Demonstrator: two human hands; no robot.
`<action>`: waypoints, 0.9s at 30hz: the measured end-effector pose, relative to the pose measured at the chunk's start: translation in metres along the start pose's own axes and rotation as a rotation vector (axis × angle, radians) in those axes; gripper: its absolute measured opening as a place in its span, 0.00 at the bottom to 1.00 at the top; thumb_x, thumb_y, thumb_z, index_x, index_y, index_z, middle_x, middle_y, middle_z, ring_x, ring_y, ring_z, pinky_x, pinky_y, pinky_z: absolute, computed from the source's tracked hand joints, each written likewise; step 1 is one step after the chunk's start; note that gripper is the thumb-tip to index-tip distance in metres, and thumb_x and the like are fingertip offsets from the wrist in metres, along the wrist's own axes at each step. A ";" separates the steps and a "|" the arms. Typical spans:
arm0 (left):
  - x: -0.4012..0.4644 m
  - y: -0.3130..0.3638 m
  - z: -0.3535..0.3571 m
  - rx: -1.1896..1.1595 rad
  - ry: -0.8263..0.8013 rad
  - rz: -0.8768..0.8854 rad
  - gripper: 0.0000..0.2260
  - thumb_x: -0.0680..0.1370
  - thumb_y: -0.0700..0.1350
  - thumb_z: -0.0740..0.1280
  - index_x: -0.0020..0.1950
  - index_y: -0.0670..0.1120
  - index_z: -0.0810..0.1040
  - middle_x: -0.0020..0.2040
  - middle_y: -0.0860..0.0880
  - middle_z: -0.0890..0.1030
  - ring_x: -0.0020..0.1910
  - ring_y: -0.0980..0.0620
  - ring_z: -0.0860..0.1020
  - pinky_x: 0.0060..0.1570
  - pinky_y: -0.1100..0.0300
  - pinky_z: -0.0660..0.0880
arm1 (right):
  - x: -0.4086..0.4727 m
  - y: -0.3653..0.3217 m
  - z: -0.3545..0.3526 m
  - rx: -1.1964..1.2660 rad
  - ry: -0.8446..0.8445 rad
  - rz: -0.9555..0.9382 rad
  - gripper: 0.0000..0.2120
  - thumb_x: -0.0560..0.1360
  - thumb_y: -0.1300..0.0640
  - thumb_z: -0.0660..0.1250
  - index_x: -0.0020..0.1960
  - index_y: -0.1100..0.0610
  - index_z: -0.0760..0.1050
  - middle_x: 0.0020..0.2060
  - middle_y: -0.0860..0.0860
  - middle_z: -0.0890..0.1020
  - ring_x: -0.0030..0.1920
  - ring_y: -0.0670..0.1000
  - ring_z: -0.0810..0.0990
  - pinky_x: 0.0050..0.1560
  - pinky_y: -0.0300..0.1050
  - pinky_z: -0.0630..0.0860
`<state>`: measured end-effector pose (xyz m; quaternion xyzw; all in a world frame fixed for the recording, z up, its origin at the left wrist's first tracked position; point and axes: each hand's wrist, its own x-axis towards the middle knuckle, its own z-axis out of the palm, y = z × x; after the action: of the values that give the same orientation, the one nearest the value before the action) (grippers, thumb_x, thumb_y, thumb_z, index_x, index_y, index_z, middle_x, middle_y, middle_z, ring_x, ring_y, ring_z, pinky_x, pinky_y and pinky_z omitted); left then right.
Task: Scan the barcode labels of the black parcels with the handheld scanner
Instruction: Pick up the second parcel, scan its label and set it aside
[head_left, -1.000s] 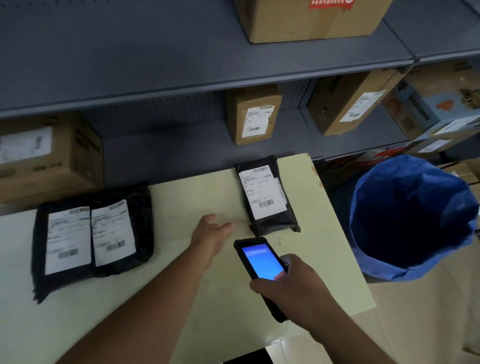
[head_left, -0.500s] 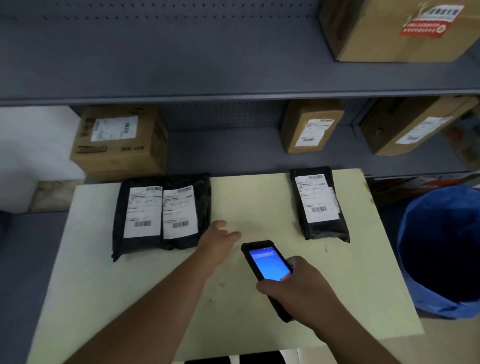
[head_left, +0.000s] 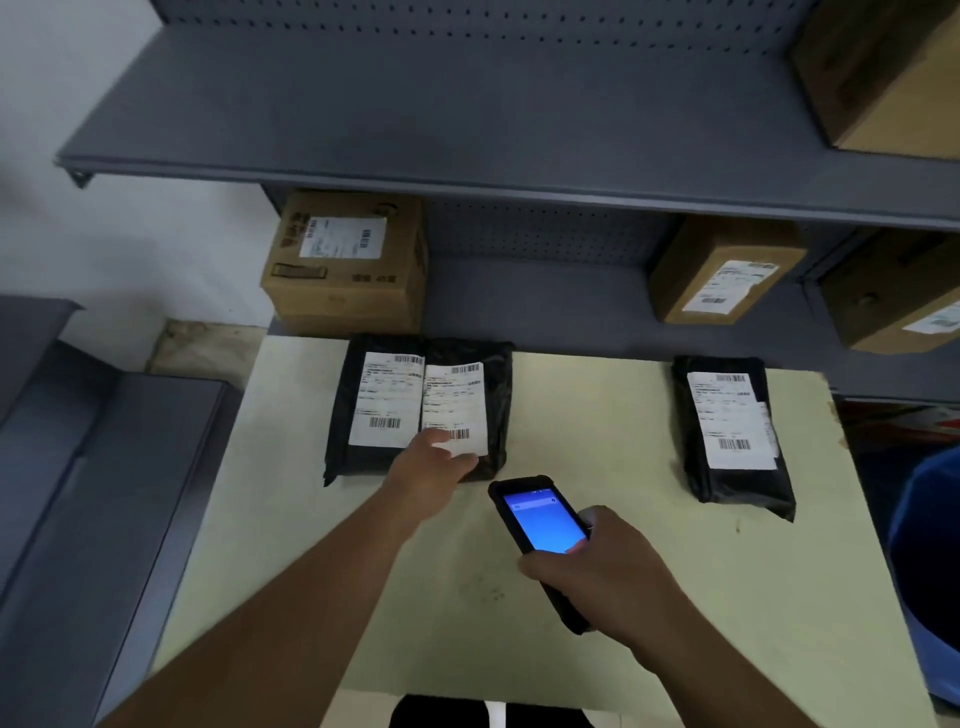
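Observation:
Three black parcels with white barcode labels lie on a pale table (head_left: 597, 441). Two sit side by side at the back left, the left parcel (head_left: 382, 400) and the middle parcel (head_left: 467, 395); the right parcel (head_left: 732, 436) lies apart from them. My left hand (head_left: 428, 473) rests on the near edge of the middle parcel, fingers over the lower corner of its label; the thumb is hidden. My right hand (head_left: 608, 577) holds the black handheld scanner (head_left: 543, 525) above the table's middle, with its blue screen lit and its top end pointing toward the middle parcel.
Grey metal shelving (head_left: 467, 130) stands behind the table, with labelled cardboard boxes (head_left: 348, 265) (head_left: 727, 270) (head_left: 893, 296) on the lower shelf and one box (head_left: 883, 73) higher up. A blue bin (head_left: 930, 571) stands at the right, and a grey unit (head_left: 78, 467) at the left.
My view has swung left. My left hand moved from the bare table onto the middle parcel's near edge. The scanner stays in my right hand and has followed leftward.

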<state>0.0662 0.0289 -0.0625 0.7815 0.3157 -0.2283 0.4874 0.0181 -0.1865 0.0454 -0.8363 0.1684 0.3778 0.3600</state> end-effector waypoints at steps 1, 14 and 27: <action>0.002 -0.004 -0.008 0.002 0.011 -0.002 0.27 0.80 0.50 0.71 0.77 0.48 0.70 0.71 0.46 0.78 0.66 0.45 0.78 0.55 0.58 0.74 | 0.001 -0.003 0.004 -0.006 -0.004 -0.001 0.21 0.65 0.46 0.78 0.52 0.52 0.75 0.43 0.51 0.83 0.36 0.50 0.81 0.36 0.45 0.76; 0.032 -0.054 -0.095 -0.094 0.309 -0.090 0.25 0.79 0.47 0.72 0.74 0.44 0.73 0.65 0.44 0.82 0.55 0.47 0.78 0.53 0.58 0.72 | 0.010 -0.037 0.044 -0.062 -0.042 -0.008 0.21 0.66 0.45 0.79 0.53 0.50 0.75 0.46 0.52 0.85 0.36 0.50 0.82 0.36 0.44 0.76; 0.062 -0.072 -0.097 -0.066 0.269 -0.232 0.42 0.72 0.56 0.78 0.80 0.44 0.65 0.73 0.41 0.72 0.66 0.39 0.77 0.60 0.47 0.78 | 0.020 -0.058 0.063 -0.050 -0.048 0.039 0.21 0.66 0.46 0.78 0.54 0.48 0.74 0.45 0.53 0.88 0.34 0.49 0.83 0.36 0.45 0.78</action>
<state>0.0628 0.1571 -0.1069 0.7470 0.4733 -0.1660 0.4364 0.0317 -0.1011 0.0292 -0.8322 0.1666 0.4087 0.3356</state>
